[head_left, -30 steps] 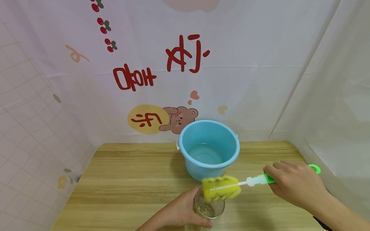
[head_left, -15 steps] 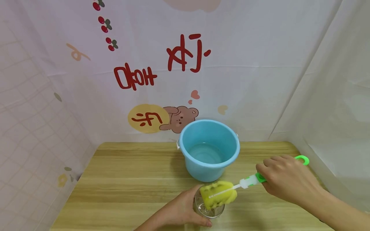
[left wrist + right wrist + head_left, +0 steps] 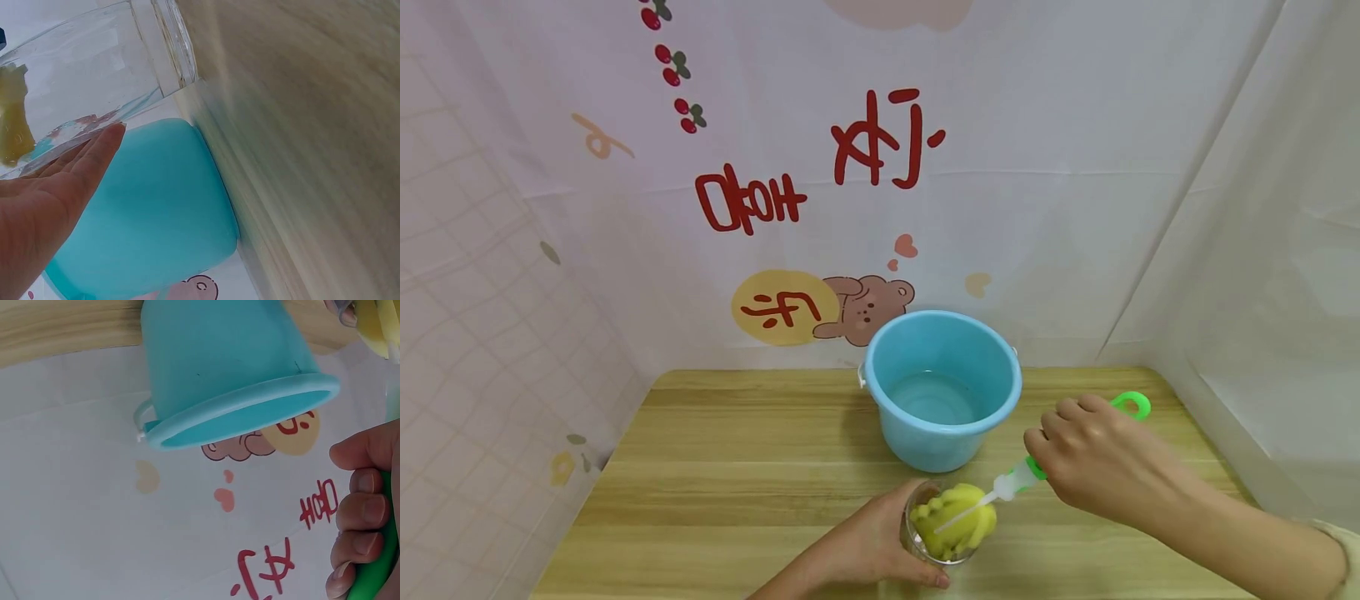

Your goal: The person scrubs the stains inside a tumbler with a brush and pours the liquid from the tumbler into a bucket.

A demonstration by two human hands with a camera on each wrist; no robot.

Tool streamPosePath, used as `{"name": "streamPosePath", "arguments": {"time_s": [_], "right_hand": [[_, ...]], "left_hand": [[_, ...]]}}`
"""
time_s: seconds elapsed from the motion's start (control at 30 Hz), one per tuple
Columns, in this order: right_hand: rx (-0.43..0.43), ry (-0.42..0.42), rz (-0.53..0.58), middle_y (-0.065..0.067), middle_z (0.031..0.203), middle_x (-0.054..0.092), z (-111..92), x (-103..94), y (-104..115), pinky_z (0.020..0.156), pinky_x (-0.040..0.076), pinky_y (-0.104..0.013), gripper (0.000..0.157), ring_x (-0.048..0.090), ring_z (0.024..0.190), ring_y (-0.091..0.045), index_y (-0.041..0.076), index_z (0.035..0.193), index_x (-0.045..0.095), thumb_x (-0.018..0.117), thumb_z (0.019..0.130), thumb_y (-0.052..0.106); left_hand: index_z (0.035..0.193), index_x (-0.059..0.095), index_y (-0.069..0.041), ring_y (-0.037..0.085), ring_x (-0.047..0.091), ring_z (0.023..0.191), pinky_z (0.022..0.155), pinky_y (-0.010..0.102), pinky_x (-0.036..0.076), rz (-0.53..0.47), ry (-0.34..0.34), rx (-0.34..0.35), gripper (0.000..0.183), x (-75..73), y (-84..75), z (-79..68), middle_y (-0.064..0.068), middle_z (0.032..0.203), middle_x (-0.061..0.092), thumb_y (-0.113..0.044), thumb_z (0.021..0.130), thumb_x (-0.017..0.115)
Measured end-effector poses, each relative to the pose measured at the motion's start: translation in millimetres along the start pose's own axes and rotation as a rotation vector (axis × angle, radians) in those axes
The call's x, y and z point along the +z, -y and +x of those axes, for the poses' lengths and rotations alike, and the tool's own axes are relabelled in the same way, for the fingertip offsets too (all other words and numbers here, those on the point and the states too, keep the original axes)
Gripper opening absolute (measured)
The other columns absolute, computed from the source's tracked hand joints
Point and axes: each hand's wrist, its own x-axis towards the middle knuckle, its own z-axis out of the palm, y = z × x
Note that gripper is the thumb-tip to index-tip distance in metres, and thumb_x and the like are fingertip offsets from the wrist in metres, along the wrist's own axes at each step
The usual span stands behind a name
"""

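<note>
In the head view my left hand (image 3: 876, 533) grips a clear drinking glass (image 3: 94, 69) from its left side, thumb in front. The glass is near the table's front edge. My right hand (image 3: 1093, 454) is wrapped around the green and white handle of a sponge bottle brush (image 3: 1017, 479). The yellow sponge head (image 3: 955, 521) is partly inside the glass's mouth, slanting down to the left. Through the glass wall, the left wrist view shows part of the yellow sponge. The right wrist view shows curled fingers (image 3: 359, 512) around the green handle.
A light blue bucket (image 3: 940, 450) with some clear liquid in it stands just behind the glass. The wood-grain table (image 3: 722, 475) extends to both sides. A printed white cloth (image 3: 1037, 233) hangs behind, with more cloth at left and right.
My right hand has moved left, tilting the brush more steeply. Its sponge has gone from above the glass to partly inside the mouth. My left hand and the glass have stayed nearly still.
</note>
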Motion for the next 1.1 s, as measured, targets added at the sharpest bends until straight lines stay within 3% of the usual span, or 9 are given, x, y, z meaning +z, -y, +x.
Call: {"name": "streamPosePath", "arguments": {"time_s": [0.4,0.57,0.73,1.1], "right_hand": [[-0.139,0.109,-0.181,-0.005,0.061,0.024,27,-6.5,-1,0.058,0.024,-0.028,0.033,0.024,0.058,-0.017,0.006,0.072,0.033,0.018,0.095,-0.012],[-0.197,0.114,-0.265,-0.008,0.061,0.027,35,-4.1,4,0.061,0.026,-0.03,0.026,0.028,0.061,-0.02,0.003,0.072,0.032,0.028,0.091,-0.013],[-0.252,0.126,-0.349,-0.009,0.061,0.029,44,2.6,13,0.065,0.029,-0.032,0.02,0.029,0.062,-0.02,0.002,0.072,0.033,0.044,0.086,-0.004],[-0.298,0.169,-0.428,-0.01,0.059,0.032,47,28.8,31,0.068,0.028,-0.031,0.025,0.029,0.06,-0.021,0.004,0.067,0.035,0.058,0.077,0.006]], "left_hand": [[0.144,0.052,-0.028,0.003,0.057,0.118,0.101,0.027,0.047,-0.023,0.0,0.031,0.081,0.4,0.4,0.4,-0.017,0.13,0.06,-0.038,0.076,0.096],[0.142,0.052,-0.028,0.004,0.058,0.115,0.1,0.026,0.048,-0.024,0.006,0.041,0.079,0.0,0.5,-0.2,-0.016,0.128,0.06,-0.037,0.077,0.096],[0.143,0.052,-0.027,0.004,0.057,0.117,0.1,0.026,0.047,-0.034,0.0,0.033,0.08,-0.8,0.0,-1.6,-0.015,0.133,0.06,-0.034,0.077,0.097],[0.145,0.051,-0.026,0.004,0.055,0.122,0.103,0.027,0.046,-0.01,0.0,0.024,0.081,-0.3,-0.9,-1.3,-0.013,0.138,0.058,-0.034,0.078,0.096]]}}
